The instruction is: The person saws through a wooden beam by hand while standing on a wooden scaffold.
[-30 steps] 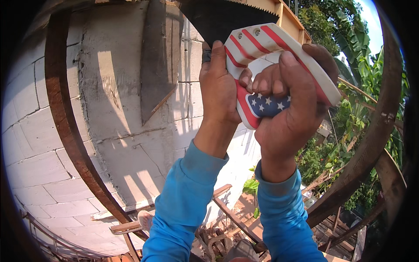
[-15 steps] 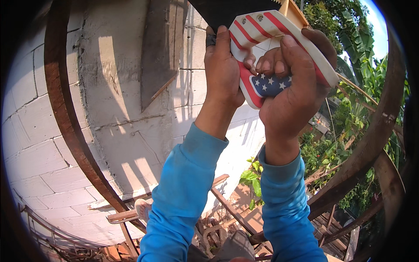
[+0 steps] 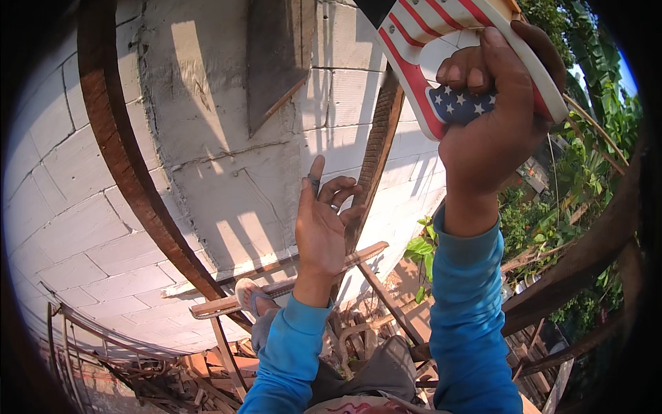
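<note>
My right hand [image 3: 493, 127] is wrapped round the handle of a handsaw [image 3: 418, 96], raised at the upper right. The handle is white with red stripes and a blue patch of white stars. Only a corner of its black blade [image 3: 376, 10] shows; the rest runs out past the top edge. Lower down at the middle, my left hand [image 3: 321, 231] is apart from the saw and holds nothing. Its fingers are spread and partly curled, with a dark band round one. Behind its fingertips stands a rough wooden post [image 3: 378, 141].
A pale block wall [image 3: 83, 228] fills the left side, with a dark board [image 3: 279, 62] against it. A curved-looking wooden beam [image 3: 124, 159] crosses in front. My sandalled foot [image 3: 254, 297] rests by a narrow plank [image 3: 227, 303]. Timber scraps lie below; plants [image 3: 586, 200] grow at right.
My left hand has let go of the saw handle and moved down and left, its fingers opening. The saw, still in my right hand, sits farther right and slightly higher in view.
</note>
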A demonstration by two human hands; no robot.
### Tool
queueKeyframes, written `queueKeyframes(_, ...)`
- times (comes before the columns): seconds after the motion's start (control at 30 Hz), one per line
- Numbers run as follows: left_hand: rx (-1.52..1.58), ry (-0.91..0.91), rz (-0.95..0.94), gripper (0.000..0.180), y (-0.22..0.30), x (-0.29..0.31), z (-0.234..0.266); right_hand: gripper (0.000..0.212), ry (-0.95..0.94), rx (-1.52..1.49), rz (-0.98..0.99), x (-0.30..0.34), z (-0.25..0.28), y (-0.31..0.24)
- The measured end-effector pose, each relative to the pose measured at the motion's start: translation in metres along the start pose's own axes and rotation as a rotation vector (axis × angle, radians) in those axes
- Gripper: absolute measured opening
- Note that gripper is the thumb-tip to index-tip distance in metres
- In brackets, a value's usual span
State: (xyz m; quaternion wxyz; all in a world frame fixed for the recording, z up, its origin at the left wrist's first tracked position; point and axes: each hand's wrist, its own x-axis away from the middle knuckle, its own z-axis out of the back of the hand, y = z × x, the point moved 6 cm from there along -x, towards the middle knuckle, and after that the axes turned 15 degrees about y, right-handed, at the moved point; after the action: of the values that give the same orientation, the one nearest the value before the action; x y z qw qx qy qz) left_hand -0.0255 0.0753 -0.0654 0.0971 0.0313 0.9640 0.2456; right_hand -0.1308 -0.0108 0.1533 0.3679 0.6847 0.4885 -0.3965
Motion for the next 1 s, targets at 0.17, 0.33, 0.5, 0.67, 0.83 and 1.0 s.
queueKeyframes(0.17, -0.169, 0.078, -0.011, 0.057, -0.040, -0.002, 0.063, 0.021, -0.088, -0.021, 0.028, 0.015, 0.002, 0.002)
queueKeyframes(0.33, 0.012, 0.107, 0.120, 0.058, -0.061, 0.006, 0.091, 0.022, -0.189, 0.187, 0.257, 0.032, 0.001, 0.003)
queueKeyframes(0.5, 0.053, 0.036, 0.078, 0.060, -0.046, 0.013, 0.090, 0.018, 0.011, 0.074, -0.122, 0.035, 0.015, 0.004)
queueKeyframes(0.67, 0.128, 0.070, 0.084, 0.060, -0.035, 0.008, 0.095, 0.025, 0.156, 0.029, -0.196, 0.043, 0.058, -0.028)
queueKeyframes(0.83, 0.320, 0.029, 0.108, 0.056, -0.024, 0.011, 0.092, 0.025, 0.093, 0.109, -0.209, 0.078, 0.116, -0.063)
queueKeyframes(1.0, 0.212, 0.097, 0.055, 0.057, -0.016, 0.010, 0.095, 0.019, 0.147, 0.217, -0.488, 0.129, 0.193, -0.084)
